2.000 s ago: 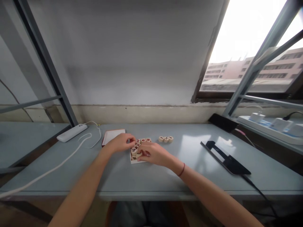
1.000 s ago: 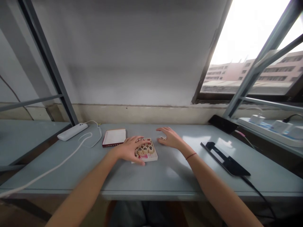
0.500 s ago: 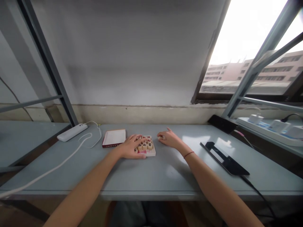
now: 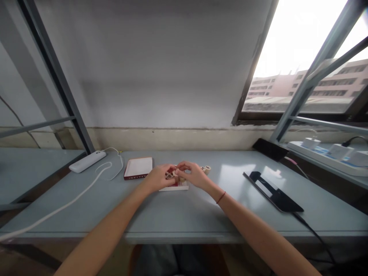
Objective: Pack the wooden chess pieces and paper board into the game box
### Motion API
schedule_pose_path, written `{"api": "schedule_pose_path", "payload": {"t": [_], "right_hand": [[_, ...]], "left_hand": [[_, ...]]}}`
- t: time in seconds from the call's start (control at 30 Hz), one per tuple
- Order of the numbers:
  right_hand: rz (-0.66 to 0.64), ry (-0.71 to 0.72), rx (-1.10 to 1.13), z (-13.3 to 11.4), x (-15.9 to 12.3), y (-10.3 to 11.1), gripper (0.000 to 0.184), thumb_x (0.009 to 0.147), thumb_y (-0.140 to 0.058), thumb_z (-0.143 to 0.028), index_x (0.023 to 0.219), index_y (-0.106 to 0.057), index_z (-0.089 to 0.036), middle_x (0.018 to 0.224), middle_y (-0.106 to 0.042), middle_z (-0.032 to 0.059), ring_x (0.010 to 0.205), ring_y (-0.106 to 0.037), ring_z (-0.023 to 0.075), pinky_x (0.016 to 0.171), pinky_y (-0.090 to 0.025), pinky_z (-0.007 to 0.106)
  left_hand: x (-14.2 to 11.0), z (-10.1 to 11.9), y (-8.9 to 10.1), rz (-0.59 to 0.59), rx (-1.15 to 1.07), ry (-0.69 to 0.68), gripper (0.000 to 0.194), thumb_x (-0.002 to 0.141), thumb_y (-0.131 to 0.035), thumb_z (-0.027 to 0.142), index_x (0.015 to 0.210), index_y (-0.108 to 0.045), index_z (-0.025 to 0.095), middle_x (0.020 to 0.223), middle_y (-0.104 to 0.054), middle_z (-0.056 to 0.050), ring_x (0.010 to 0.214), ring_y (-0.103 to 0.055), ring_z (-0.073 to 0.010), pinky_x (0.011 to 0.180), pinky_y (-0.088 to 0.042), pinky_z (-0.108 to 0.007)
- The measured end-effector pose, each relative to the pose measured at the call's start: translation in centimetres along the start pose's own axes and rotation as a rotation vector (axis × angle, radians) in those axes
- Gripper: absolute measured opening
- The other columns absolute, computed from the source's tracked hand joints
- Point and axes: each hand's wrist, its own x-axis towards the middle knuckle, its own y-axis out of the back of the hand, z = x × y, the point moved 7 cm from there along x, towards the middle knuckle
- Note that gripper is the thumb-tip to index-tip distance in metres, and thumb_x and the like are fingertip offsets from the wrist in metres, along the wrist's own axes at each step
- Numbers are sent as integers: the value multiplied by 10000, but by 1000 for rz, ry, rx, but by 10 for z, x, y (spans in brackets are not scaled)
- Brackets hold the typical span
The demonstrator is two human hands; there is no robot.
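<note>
Both hands meet over a shallow white box that holds round wooden xiangqi pieces with dark characters on top. My left hand curls around pieces from the left, thumb in front and fingers behind. From the other side, my right hand closes its thumb and fingers on a xiangqi piece at the box's middle; the fingers partly hide it. To the right of the box, a couple of xiangqi pieces stand on the table behind my right hand.
A red-edged white box lid lies left of the box. Farther left are a white device and its cable. On the right lie a dark tablet-like device with a cable, a black phone-like slab and a power strip.
My right hand has moved left from the table to the box, uncovering pieces on the table. My left hand has drawn its fingers in around pieces.
</note>
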Motion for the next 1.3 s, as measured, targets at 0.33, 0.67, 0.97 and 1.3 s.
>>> {"api": "schedule_pose_path", "payload": {"t": [0.33, 0.67, 0.97, 1.3], "right_hand": [[176, -23, 95, 11, 5, 27, 309, 722, -609, -442, 843, -581, -159, 792, -666, 63, 772, -633, 175, 733, -500, 315], [86, 68, -74, -12, -4, 8, 222, 768, -554, -376, 862, -600, -180, 807, -644, 34, 765, -595, 146, 711, -471, 270], [6, 212, -277, -28, -10, 2, 153, 725, -532, -166, 862, -594, -192, 870, -576, 28, 626, -500, 93, 631, -431, 231], [-202, 292, -515, -28, -18, -26, 156, 818, -541, -326, 753, -573, -188, 771, -581, 24, 690, -512, 132, 627, -387, 243]], "left_hand": [[-4, 5, -9, -144, 154, -51, 201, 651, -575, 237, 849, -554, 210, 840, -604, -12, 874, -531, -210, 833, -330, -326], [-5, 8, -14, -167, 205, -163, 156, 692, -614, 282, 839, -655, 249, 986, -615, -19, 992, -488, -227, 829, -330, -325], [-6, 1, -11, -166, 257, -186, 115, 665, -674, 338, 707, -657, 232, 1043, -576, -9, 983, -472, -220, 818, -346, -327], [-10, -9, 4, -163, 266, -117, 253, 632, -689, 424, 731, -598, 209, 1024, -533, -34, 957, -462, -218, 852, -352, -332]]}}
